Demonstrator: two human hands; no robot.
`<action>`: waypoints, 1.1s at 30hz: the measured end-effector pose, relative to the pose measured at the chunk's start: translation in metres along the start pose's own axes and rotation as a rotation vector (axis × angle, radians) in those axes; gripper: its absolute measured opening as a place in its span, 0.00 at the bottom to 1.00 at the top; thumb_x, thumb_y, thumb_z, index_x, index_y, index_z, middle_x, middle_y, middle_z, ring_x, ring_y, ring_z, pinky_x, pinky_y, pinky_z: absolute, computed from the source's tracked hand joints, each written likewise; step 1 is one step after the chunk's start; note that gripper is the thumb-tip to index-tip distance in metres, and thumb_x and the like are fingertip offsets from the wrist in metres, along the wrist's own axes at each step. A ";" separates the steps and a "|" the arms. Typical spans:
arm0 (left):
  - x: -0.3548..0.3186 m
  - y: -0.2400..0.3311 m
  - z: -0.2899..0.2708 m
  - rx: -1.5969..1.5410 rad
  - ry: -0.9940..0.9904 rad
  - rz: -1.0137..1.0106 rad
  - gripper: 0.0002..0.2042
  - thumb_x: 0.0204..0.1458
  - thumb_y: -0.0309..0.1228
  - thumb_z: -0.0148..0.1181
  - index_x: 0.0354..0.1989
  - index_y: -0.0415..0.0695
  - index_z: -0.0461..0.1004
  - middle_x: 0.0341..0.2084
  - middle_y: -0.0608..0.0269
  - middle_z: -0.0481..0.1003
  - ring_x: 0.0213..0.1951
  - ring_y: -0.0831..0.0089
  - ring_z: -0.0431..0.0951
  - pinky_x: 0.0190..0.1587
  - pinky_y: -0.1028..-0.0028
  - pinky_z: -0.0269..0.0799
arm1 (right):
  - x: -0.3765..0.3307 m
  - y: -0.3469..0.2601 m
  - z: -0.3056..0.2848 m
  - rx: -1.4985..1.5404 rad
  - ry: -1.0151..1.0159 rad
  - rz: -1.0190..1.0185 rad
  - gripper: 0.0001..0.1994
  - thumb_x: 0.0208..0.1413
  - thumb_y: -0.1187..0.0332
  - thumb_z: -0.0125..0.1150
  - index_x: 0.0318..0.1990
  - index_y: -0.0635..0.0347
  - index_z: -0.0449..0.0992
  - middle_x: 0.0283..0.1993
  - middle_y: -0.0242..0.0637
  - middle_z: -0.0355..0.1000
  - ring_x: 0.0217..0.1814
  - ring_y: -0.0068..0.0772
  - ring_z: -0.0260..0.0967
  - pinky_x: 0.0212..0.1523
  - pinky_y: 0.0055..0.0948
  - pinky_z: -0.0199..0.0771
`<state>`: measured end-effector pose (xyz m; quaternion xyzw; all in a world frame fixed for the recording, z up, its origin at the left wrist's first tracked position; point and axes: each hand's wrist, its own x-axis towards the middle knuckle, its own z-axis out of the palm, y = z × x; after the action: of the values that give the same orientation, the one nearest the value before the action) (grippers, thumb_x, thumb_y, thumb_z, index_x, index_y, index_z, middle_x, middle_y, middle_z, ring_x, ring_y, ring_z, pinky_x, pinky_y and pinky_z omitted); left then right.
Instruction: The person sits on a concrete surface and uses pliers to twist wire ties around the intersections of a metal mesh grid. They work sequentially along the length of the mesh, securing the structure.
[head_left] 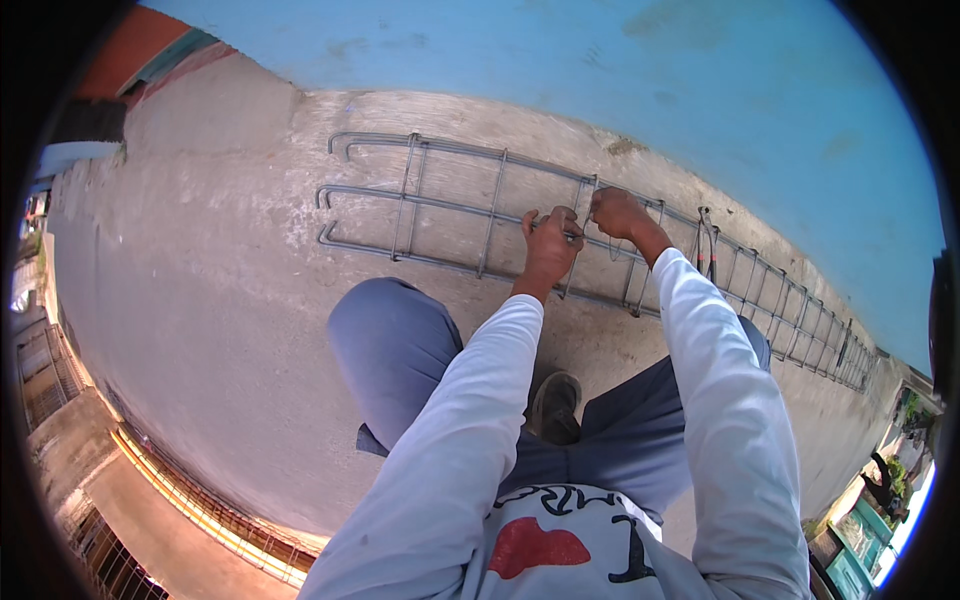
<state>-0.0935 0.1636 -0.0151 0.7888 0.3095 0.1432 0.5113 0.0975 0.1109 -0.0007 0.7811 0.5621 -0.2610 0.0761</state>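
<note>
The long cage (pixel 493 212) of grey steel, with hooked ends and thin crosspieces, lies on the rough concrete floor (pixel 250 300), along its edge near the smooth blue wall (pixel 600 70). Left hand (pixel 553 245) and right hand (pixel 620 213) meet closely over it, fingers curled; what they grip, I cannot tell surely. Pincers (pixel 713 255) rest on the cage beside the right forearm.

the cage of rods (pixel 491 213) across the middle is dull metal, the floor (pixel 220 300) at left is matt, rough concrete, the wall (pixel 560 50) up top looks smooth and painted, the pliers (pixel 713 255) at right have a metal head, and the sleeves (pixel 450 400) and trousers (pixel 393 325) below are creased cloth
</note>
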 end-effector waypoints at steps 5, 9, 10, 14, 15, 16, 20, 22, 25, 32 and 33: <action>-0.004 -0.010 -0.008 0.046 0.015 -0.041 0.18 0.46 0.31 0.73 0.45 0.50 0.73 0.31 0.74 0.83 0.44 0.75 0.80 0.66 0.58 0.43 | -0.034 -0.044 -0.017 0.702 -0.157 0.574 0.06 0.59 0.74 0.57 0.33 0.66 0.79 0.40 0.50 0.80 0.37 0.42 0.82 0.34 0.38 0.84; -0.002 -0.010 -0.011 0.047 -0.010 -0.056 0.18 0.45 0.31 0.73 0.44 0.51 0.73 0.32 0.73 0.83 0.44 0.75 0.80 0.66 0.59 0.44 | -0.058 -0.046 -0.006 1.287 -0.257 0.766 0.03 0.60 0.76 0.55 0.37 0.66 0.74 0.32 0.38 0.74 0.27 0.33 0.74 0.34 0.44 0.88; -0.002 -0.008 -0.012 0.040 -0.016 -0.053 0.18 0.45 0.30 0.73 0.44 0.50 0.73 0.32 0.72 0.83 0.44 0.74 0.80 0.66 0.58 0.45 | -0.064 -0.046 -0.001 1.394 -0.281 0.742 0.03 0.60 0.76 0.56 0.37 0.65 0.73 0.32 0.38 0.74 0.28 0.33 0.74 0.36 0.44 0.88; 0.000 -0.001 -0.011 0.037 -0.036 -0.032 0.17 0.46 0.27 0.73 0.44 0.49 0.73 0.32 0.70 0.83 0.44 0.71 0.80 0.65 0.58 0.46 | -0.079 -0.045 0.018 1.751 -0.331 0.627 0.04 0.60 0.74 0.58 0.39 0.65 0.73 0.33 0.39 0.74 0.33 0.33 0.74 0.42 0.44 0.88; 0.001 0.001 -0.011 0.041 -0.042 -0.021 0.17 0.46 0.28 0.73 0.44 0.49 0.74 0.33 0.70 0.83 0.44 0.71 0.80 0.65 0.57 0.46 | -0.080 -0.042 0.022 1.823 -0.329 0.595 0.04 0.60 0.73 0.58 0.39 0.64 0.73 0.33 0.39 0.73 0.35 0.33 0.74 0.43 0.44 0.87; 0.000 -0.002 -0.011 0.061 -0.045 -0.031 0.17 0.46 0.28 0.73 0.44 0.49 0.74 0.33 0.70 0.83 0.45 0.72 0.80 0.65 0.58 0.46 | -0.081 -0.045 0.020 1.781 -0.357 0.586 0.05 0.60 0.72 0.59 0.40 0.64 0.73 0.33 0.38 0.74 0.34 0.32 0.74 0.42 0.44 0.88; -0.002 -0.005 -0.015 0.086 -0.058 -0.048 0.17 0.47 0.29 0.72 0.44 0.50 0.74 0.33 0.71 0.84 0.46 0.72 0.79 0.65 0.58 0.45 | -0.087 -0.013 -0.014 1.416 -0.310 0.633 0.08 0.61 0.69 0.59 0.42 0.64 0.75 0.34 0.36 0.74 0.32 0.31 0.75 0.36 0.40 0.87; 0.001 0.001 -0.012 0.089 -0.070 -0.050 0.17 0.47 0.30 0.72 0.45 0.50 0.74 0.33 0.72 0.84 0.46 0.72 0.79 0.65 0.58 0.45 | -0.086 0.037 -0.029 1.123 -0.249 0.601 0.09 0.62 0.68 0.56 0.40 0.65 0.76 0.34 0.38 0.76 0.29 0.34 0.75 0.31 0.37 0.85; 0.001 -0.007 -0.016 0.095 -0.080 -0.053 0.16 0.48 0.32 0.72 0.45 0.51 0.75 0.34 0.72 0.84 0.46 0.73 0.79 0.65 0.58 0.46 | -0.106 0.100 -0.052 0.220 -0.197 0.328 0.15 0.62 0.61 0.57 0.36 0.68 0.79 0.34 0.50 0.79 0.39 0.55 0.80 0.43 0.50 0.79; -0.002 -0.009 -0.018 0.060 -0.068 0.028 0.12 0.50 0.28 0.68 0.44 0.51 0.76 0.35 0.70 0.84 0.48 0.71 0.79 0.65 0.57 0.50 | -0.197 0.163 0.024 0.487 -0.004 0.541 0.59 0.48 0.51 0.77 0.76 0.58 0.37 0.54 0.60 0.75 0.59 0.62 0.73 0.60 0.49 0.72; -0.004 -0.011 -0.020 0.047 -0.063 0.033 0.12 0.50 0.26 0.66 0.43 0.50 0.77 0.35 0.69 0.84 0.48 0.70 0.79 0.65 0.57 0.51 | -0.199 0.161 0.032 0.463 0.000 0.498 0.58 0.47 0.53 0.77 0.76 0.58 0.37 0.53 0.62 0.75 0.57 0.64 0.73 0.59 0.49 0.72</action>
<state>-0.1111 0.1781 -0.0161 0.8098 0.2836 0.1192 0.4996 0.1895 -0.1261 0.0421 0.8909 0.2801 -0.3551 -0.0417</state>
